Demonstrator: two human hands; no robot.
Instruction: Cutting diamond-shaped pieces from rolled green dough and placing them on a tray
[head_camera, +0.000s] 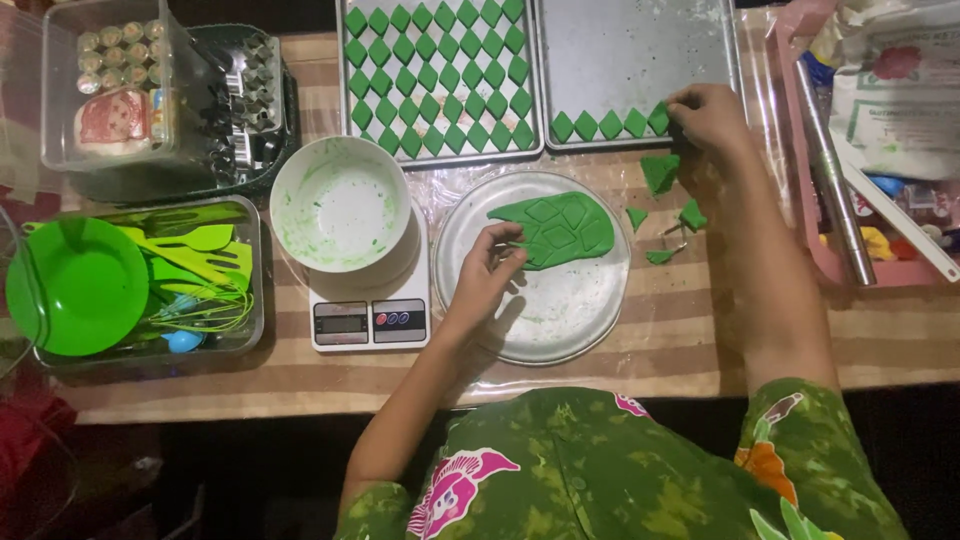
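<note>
The sheet of green dough (553, 228) lies on the round plate (560, 320) in the middle of the bench (680, 350), with its long axis running left to right and diamond shapes scored into it. The left hand (487, 268) is at the left end of this sheet, so the dough lies directly to the right of its fingertips; the fingers are bent narrow and seem to pinch a cut edge, but the shadow there makes it hard to be sure.

The right hand (707, 118) is farther away, at the lower right corner of the right baking tray (640, 50), just beside the short row of green diamond pieces (610, 125). Its fingers curl downward and hide what is under them, so I cannot tell if it holds a piece. Some loose dough scraps (662, 172) lie on the bench below this hand.

The left baking tray (345, 120) is almost full of diamonds. A white bowl (340, 205) stands on the kitchen scale (370, 322), to the left of the plate. The pink tray (830, 250) at the right is cut off by the frame edge.
</note>
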